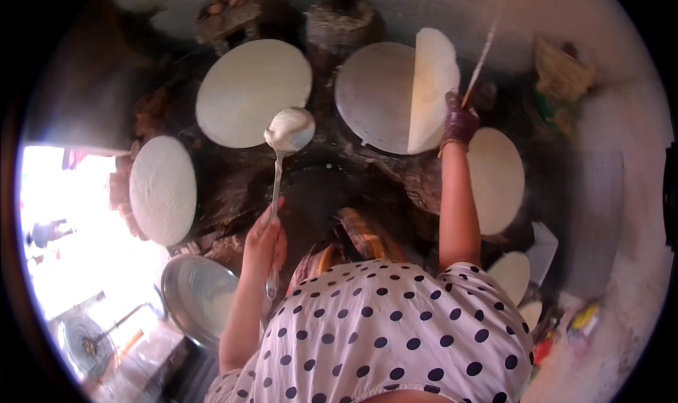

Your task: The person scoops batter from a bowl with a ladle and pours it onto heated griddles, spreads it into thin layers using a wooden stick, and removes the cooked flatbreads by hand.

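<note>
the biggest thing is the round pan at 1 o'clock. next come the pale round sheet at 11 o'clock, the right-side sheet at 3 and the left-side sheet at 9. they ring me, maybe so my arms can get to them all. the steel bowl is at 8 o'clock, by my left arm, maybe to be easy to dip into. the half-round sheet is on the pan's 3 o'clock side. my left hand is wrapped round the ladle, cup up, i think to stop the white batter spilling. my right hand, dark as if gloved, closes on a thin stick by the half-round sheet's edge; i cannot tell if it pinches that too.
</note>
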The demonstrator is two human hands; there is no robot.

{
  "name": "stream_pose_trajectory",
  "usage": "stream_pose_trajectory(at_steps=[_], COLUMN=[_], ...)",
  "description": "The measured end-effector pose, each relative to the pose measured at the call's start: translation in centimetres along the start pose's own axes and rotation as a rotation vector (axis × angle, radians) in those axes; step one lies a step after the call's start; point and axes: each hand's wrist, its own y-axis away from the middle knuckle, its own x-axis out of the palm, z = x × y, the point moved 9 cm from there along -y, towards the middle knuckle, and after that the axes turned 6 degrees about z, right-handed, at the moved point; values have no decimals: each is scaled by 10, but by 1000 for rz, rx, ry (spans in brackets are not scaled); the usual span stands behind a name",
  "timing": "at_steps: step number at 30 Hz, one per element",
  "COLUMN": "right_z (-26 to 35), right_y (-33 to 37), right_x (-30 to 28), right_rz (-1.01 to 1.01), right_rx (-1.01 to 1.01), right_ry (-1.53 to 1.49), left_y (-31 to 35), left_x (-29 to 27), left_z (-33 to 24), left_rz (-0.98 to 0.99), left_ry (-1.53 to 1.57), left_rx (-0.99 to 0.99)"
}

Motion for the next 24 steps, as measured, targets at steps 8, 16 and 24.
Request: stream_pose_trajectory(at_steps=[8,16,24], right_z=[-36,-101,-342], right_y=[-16,216,446], right_x=[-408,-827,-956], right_rz=[-499,-947,-1360], right_rx=[280,214,291], right_ry=[-395,-536,-824], left_y=[-34,25,81], left_x=[90,248,367], left_z=[75,155,263], left_rz=[340,572,676], left_ry=[224,189,191], left_rx=[-274,-527,-610])
